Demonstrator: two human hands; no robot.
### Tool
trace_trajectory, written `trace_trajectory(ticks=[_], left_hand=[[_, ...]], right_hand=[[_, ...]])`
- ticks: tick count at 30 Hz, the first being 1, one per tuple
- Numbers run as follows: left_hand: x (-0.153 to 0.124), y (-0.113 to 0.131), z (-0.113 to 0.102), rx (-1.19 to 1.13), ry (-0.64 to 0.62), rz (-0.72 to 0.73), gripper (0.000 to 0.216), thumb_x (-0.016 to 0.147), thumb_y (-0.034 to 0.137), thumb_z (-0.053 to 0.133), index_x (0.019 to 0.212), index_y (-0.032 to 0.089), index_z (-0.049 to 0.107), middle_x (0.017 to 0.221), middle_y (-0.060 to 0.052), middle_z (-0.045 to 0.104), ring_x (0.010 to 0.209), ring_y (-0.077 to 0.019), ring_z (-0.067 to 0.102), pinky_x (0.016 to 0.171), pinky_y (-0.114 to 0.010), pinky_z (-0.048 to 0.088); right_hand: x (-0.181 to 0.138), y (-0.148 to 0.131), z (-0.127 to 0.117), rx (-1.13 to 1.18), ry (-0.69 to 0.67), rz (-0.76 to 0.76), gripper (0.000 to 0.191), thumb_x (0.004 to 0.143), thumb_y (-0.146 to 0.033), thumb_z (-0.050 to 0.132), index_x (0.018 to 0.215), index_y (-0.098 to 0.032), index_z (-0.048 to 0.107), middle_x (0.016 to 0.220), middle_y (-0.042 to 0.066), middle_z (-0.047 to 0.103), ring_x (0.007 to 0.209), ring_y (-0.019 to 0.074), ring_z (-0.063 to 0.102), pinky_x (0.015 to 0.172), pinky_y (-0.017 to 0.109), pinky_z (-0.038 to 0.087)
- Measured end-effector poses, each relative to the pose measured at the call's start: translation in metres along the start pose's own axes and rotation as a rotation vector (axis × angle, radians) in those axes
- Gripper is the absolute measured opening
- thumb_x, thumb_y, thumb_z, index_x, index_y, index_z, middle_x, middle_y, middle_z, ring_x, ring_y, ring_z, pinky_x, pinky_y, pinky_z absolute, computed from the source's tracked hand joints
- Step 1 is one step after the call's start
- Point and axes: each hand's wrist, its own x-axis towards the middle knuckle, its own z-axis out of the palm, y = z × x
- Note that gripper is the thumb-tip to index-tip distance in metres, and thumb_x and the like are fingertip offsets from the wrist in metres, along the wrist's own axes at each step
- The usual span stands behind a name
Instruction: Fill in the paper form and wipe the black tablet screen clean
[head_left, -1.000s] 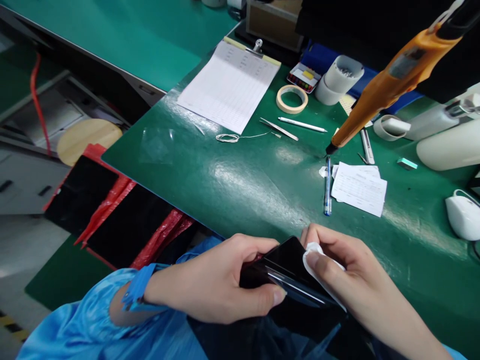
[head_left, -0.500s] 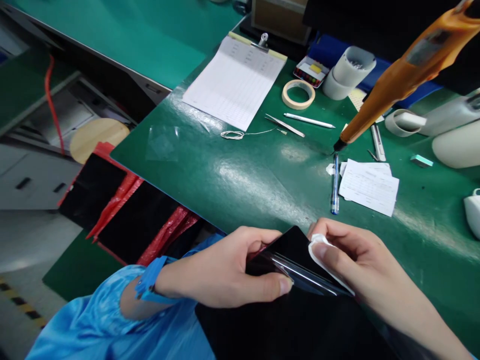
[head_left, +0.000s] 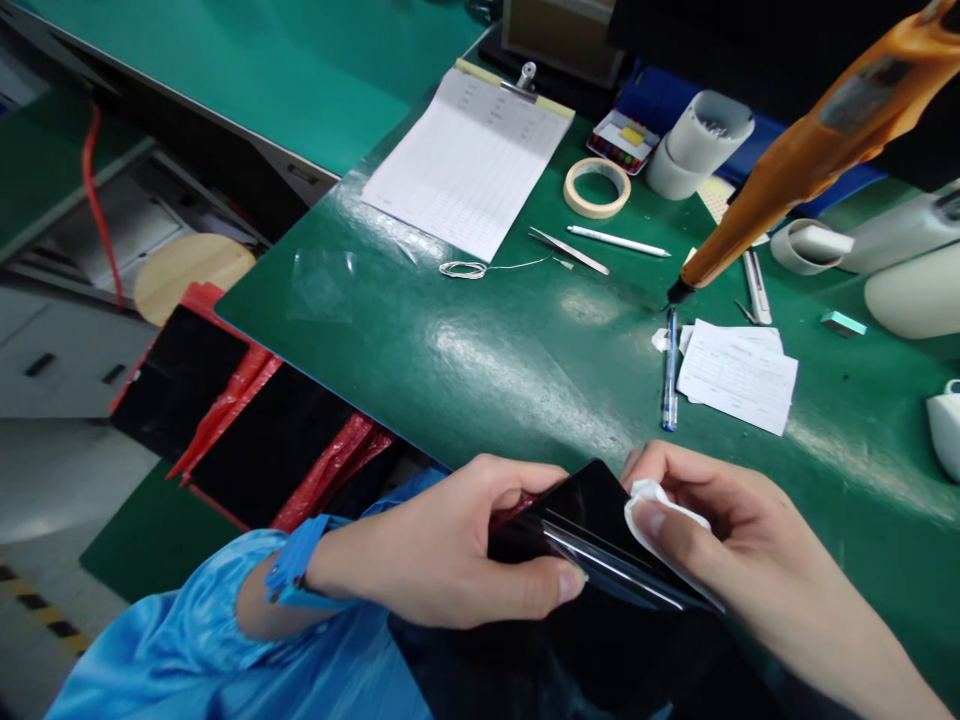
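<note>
My left hand (head_left: pixel 450 550) grips the near corner of a glossy black panel (head_left: pixel 585 520) at the front edge of the green table (head_left: pixel 487 370), thumb along its edge. My right hand (head_left: pixel 720 540) pinches a small white wipe (head_left: pixel 660 505) and presses it on the panel's upper right edge. Both hands are closed. The lower part of the panel runs out of view below.
Farther back lie a clipboard with a form (head_left: pixel 469 160), a tape ring (head_left: pixel 597 187), tweezers (head_left: pixel 568 250), a white pen (head_left: pixel 619 241), a blue pen (head_left: pixel 670 370) and paper slips (head_left: pixel 739 375). An orange electric screwdriver (head_left: pixel 795 160) hangs at the right. Red-wrapped black panels (head_left: pixel 247 440) lean below the table's left edge.
The panel has tilted slightly and both hands have shifted a little with it; the wipe stays pressed on the panel's edge.
</note>
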Motion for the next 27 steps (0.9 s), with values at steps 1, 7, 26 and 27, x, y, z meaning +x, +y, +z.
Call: trace_trajectory(ticks=[1,7,26,27], left_hand=[[-0.0001,-0.0001,0.0000,0.000,0.000,-0.005,0.015,0.098,0.015,0.071,0.092,0.015,0.057,0.078,0.003,0.054,0.071,-0.0098,0.047,0.064,-0.022,0.041],[0.0023,-0.0018,-0.0013,-0.011,-0.017,0.004,0.017,0.095,0.017,0.073,0.090,0.016,0.056,0.076,0.003,0.055,0.069,-0.0101,0.048,0.063,-0.022,0.042],[0.0025,-0.0066,0.0015,0.004,-0.009,0.042,0.019,0.095,0.015,0.069,0.086,0.017,0.052,0.075,0.005,0.049,0.067,-0.0080,0.039,0.060,-0.021,0.035],[0.0025,-0.0055,0.0029,0.015,-0.001,0.040,0.018,0.095,0.015,0.068,0.086,0.017,0.053,0.075,0.005,0.048,0.067,-0.0080,0.039,0.060,-0.021,0.035]], right_hand=[[0.0005,-0.0009,0.0001,0.000,0.003,-0.003,0.055,0.097,-0.068,0.074,0.073,-0.023,0.056,0.062,-0.003,0.048,0.054,0.0107,0.040,0.048,0.023,0.033],[0.0022,-0.0030,0.0020,-0.067,0.074,-0.054,0.029,0.093,-0.050,0.077,0.086,-0.023,0.070,0.064,-0.003,0.058,0.053,0.0112,0.049,0.047,0.021,0.038],[-0.0012,-0.0065,0.0066,-0.150,0.103,-0.155,0.026,0.098,-0.045,0.074,0.085,-0.022,0.073,0.070,-0.002,0.060,0.057,0.0110,0.049,0.044,0.018,0.039],[-0.0008,-0.0066,0.0068,-0.155,0.100,-0.161,0.028,0.099,-0.046,0.073,0.084,-0.022,0.071,0.069,-0.002,0.059,0.056,0.0108,0.048,0.044,0.018,0.038]])
